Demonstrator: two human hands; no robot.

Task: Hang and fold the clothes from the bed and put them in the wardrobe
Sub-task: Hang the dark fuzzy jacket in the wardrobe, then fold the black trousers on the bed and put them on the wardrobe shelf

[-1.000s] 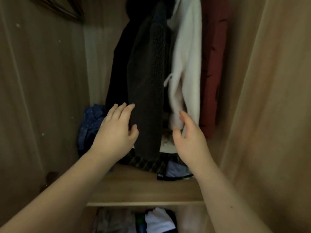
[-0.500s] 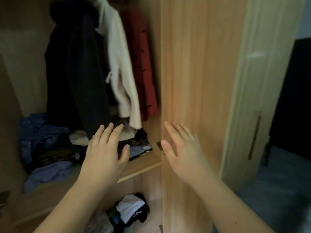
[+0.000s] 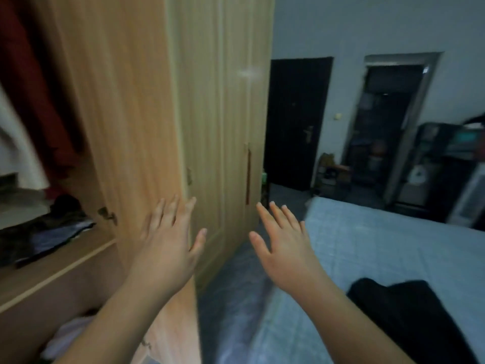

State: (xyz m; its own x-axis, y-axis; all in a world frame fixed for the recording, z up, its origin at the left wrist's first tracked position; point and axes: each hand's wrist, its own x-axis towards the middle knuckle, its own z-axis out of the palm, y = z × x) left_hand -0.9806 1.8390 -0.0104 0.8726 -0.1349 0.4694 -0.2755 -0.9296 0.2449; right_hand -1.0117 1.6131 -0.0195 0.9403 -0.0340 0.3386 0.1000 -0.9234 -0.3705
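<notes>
Both my hands are raised in front of me with straight fingers and hold nothing. My left hand [image 3: 170, 240] is in front of the open wooden wardrobe door [image 3: 123, 122]. My right hand [image 3: 284, 243] hovers over the gap between wardrobe and bed. A black garment [image 3: 420, 311] lies on the light blue bed [image 3: 380, 248] at the lower right. At the far left the wardrobe's inside shows a hanging red garment [image 3: 29, 82], a white one [image 3: 15, 143] and a pile of folded clothes [image 3: 44, 232] on the shelf [image 3: 52, 274].
The closed wardrobe doors [image 3: 223, 127] with a long handle stand straight ahead. A narrow strip of floor [image 3: 231, 298] runs between wardrobe and bed. Behind are a dark door [image 3: 294, 122], an open doorway [image 3: 385, 132] and dark furniture [image 3: 446, 164] at the right.
My view has swung right, from the wardrobe's inside to the bed and room. Both hands have come away from the hanging clothes and stay open and empty.
</notes>
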